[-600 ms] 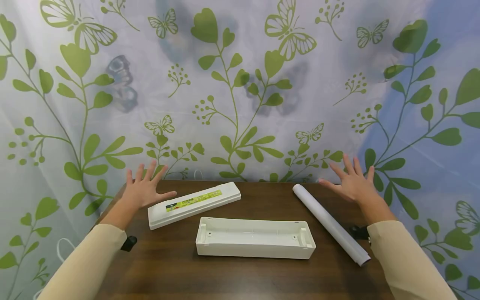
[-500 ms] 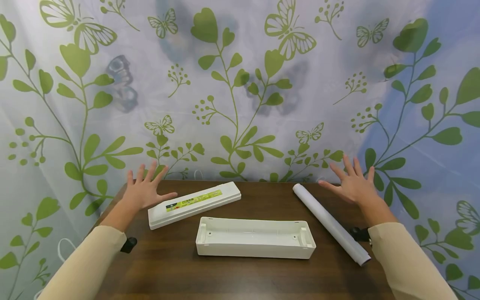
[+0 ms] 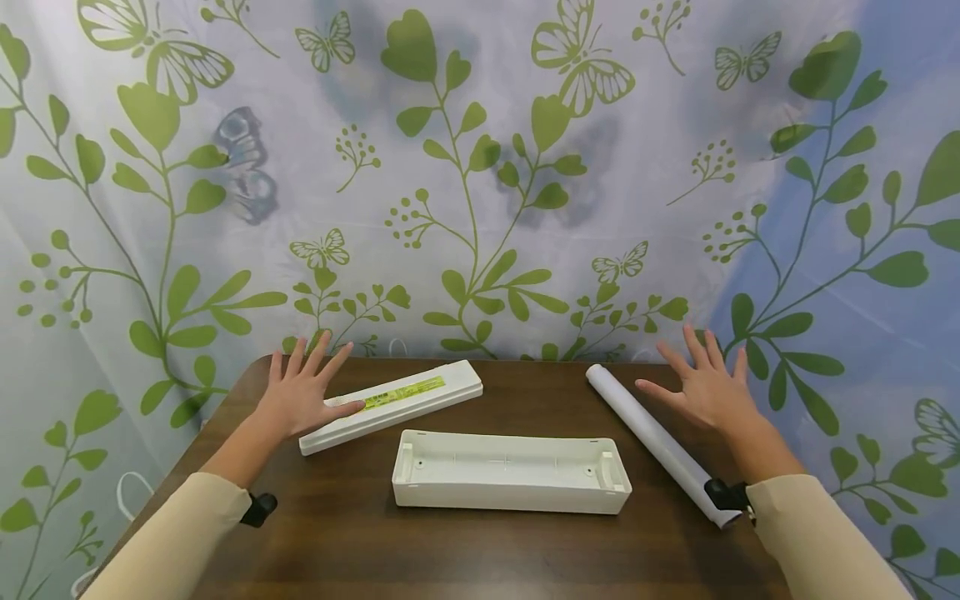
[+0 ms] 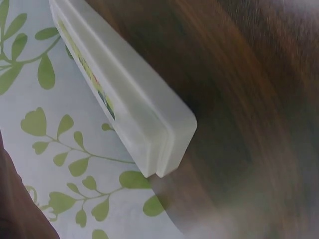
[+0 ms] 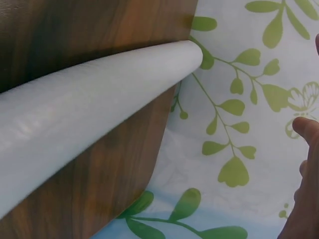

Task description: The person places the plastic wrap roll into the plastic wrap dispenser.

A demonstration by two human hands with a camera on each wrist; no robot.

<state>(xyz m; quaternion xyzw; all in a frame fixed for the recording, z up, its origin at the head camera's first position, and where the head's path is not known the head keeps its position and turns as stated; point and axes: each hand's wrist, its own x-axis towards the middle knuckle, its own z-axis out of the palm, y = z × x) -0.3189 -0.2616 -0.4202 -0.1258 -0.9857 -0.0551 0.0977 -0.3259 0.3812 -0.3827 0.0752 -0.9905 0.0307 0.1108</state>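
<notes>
My left hand (image 3: 300, 402), fingers spread, hovers over the left end of a long white lid (image 3: 405, 402) with a yellow-green label. Its thumb overlaps the label in the head view. In the left wrist view the lid (image 4: 124, 89) lies slanted along its stepped edge. My right hand (image 3: 708, 392) is spread wide too, to the right of a white roll (image 3: 652, 437) of film or sheet. That roll (image 5: 99, 94) crosses the right wrist view, apart from the fingers. Between them stands a long white open box (image 3: 512, 498), its hollow side up. Neither hand holds anything.
Everything lies on a dark brown wooden table (image 3: 480, 558). Behind it hangs a pale curtain (image 3: 480, 208) printed with green leaves and butterflies. Each wrist wears a black strap-on camera (image 3: 258, 509). A white cable (image 3: 131, 492) loops at the table's left side.
My left hand has moved right and slightly down, now covering part of the lid's label. The right hand has dropped a little. The lid, box and roll stay put.
</notes>
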